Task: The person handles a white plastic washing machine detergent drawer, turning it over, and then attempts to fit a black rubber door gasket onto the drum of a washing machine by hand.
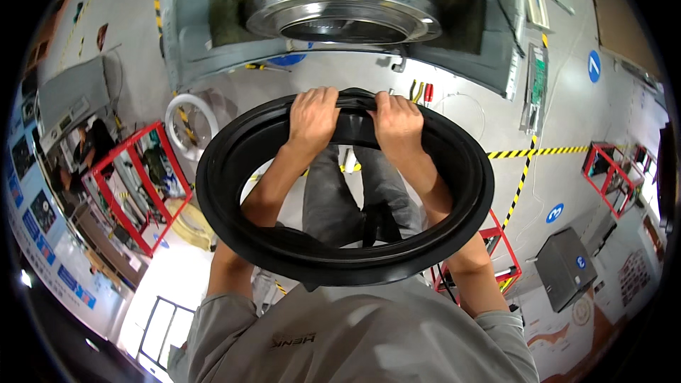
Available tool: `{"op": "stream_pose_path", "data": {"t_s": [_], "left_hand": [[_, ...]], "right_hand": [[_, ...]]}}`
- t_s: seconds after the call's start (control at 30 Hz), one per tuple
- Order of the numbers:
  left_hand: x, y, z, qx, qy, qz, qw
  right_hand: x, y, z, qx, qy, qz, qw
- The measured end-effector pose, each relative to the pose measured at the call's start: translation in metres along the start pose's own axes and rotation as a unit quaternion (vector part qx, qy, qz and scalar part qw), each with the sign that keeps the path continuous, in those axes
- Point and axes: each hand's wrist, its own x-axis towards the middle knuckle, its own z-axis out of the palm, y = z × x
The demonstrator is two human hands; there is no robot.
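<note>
Left hand (311,119) is clamped over the far rim of the big black rubber door gasket (234,170), fingers curled on top. Gasket is held flat at chest level, w/ both forearms passed through its opening, just short of the steel washer drum (347,0) ahead. Right hand (397,122) is gripped on the same rim, right beside the left, where the rubber is bunched. Step judged: gasket being carried/lined up to the drum mouth. Next move prob. calls for tilting the ring upright & seating its lip evenly.
</note>
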Motion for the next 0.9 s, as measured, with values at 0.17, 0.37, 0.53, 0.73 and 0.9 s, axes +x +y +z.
{"op": "stream_pose_path", "data": {"t_s": [0.17, 0.37, 0.53, 0.73, 0.9], "left_hand": [[-0.019, -0.006, -0.014, -0.022, 0.012, -0.012, 1.000], [-0.053, -0.012, -0.038, -0.027, 0.057, -0.009, 0.998], [-0.080, -0.025, -0.055, -0.040, 0.078, -0.010, 0.996], [-0.111, -0.041, -0.084, -0.043, 0.074, -0.017, 0.996], [-0.141, -0.049, -0.102, -0.035, 0.056, -0.016, 0.998]], "right_hand": [[-0.002, -0.017, 0.003, 0.008, -0.011, -0.031, 0.999], [-0.005, -0.055, -0.008, -0.003, -0.025, -0.067, 0.997], [-0.013, -0.089, -0.008, -0.008, -0.035, -0.068, 0.997], [-0.038, -0.118, 0.022, -0.053, -0.011, -0.047, 0.997], [-0.051, -0.153, 0.021, -0.089, 0.005, -0.066, 0.994]]}}
